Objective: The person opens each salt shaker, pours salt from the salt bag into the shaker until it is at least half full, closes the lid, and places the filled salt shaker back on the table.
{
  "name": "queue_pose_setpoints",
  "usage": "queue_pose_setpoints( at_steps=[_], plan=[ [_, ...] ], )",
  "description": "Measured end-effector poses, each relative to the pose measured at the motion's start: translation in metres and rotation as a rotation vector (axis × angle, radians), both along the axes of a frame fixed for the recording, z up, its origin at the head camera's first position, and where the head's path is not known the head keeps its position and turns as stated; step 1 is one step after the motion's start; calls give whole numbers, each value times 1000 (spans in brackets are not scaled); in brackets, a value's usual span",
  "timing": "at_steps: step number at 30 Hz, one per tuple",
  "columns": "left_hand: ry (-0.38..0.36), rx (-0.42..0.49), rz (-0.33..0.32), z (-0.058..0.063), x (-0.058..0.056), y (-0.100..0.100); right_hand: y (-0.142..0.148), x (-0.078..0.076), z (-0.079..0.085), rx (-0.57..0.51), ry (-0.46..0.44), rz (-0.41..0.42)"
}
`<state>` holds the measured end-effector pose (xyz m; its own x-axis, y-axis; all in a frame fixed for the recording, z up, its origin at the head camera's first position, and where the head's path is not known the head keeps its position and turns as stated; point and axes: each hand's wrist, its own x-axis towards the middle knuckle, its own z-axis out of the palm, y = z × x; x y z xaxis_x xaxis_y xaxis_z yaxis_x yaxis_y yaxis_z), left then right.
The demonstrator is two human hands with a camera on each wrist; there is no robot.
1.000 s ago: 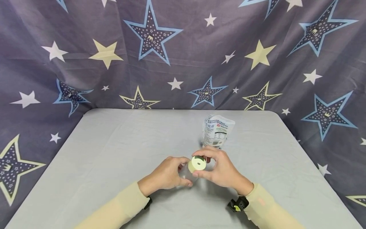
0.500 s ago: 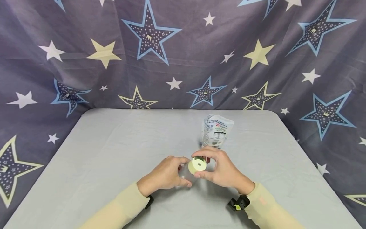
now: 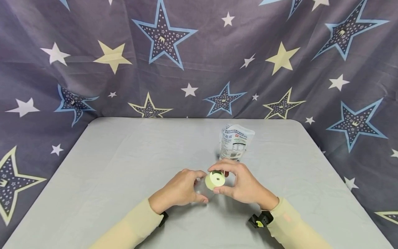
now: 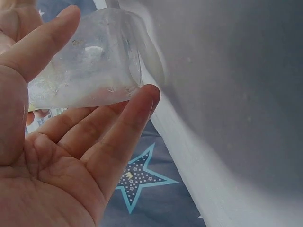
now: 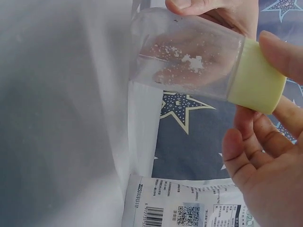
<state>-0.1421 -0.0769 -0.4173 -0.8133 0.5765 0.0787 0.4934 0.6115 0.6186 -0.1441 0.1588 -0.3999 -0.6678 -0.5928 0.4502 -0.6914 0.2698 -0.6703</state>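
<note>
My left hand (image 3: 181,189) holds a clear seasoning bottle (image 3: 201,188) around its body, thumb on one side and fingers on the other. The bottle leans, its pale yellow lid (image 3: 215,181) toward the right. With thumb and fingers, my right hand (image 3: 242,183) grips the lid by its edge; a small hole shows in the lid's top. In the right wrist view, white grains (image 5: 191,62) cling inside the bottle, and the lid sits on its neck. The bottle's base is close to the table cloth in both wrist views.
A white printed pouch (image 3: 235,142) stands upright just beyond my right hand. The grey cloth-covered table (image 3: 130,152) spreads around my hands, with a star-patterned curtain (image 3: 199,58) behind it and at both sides.
The lid has turned slightly in my right hand, and the right thumb has shifted a little rightward with it. The left hand and the pouch stay nearly where they were.
</note>
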Motion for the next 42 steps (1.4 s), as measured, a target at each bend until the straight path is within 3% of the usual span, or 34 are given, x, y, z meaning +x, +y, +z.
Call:
queue_pose_setpoints(
  at_steps=[19, 31, 37, 42],
  plan=[
    [5, -37, 17, 0, 2, 3, 11, -5, 4, 66, -67, 80],
    [-38, -18, 12, 2, 3, 2, 15, -7, 9, 69, -53, 196],
    [-19, -14, 12, 1, 3, 3, 17, -5, 11, 104, -25, 166],
    [-6, -19, 20, 1, 4, 4, 18, -5, 10, 66, 5, 55]
  ],
)
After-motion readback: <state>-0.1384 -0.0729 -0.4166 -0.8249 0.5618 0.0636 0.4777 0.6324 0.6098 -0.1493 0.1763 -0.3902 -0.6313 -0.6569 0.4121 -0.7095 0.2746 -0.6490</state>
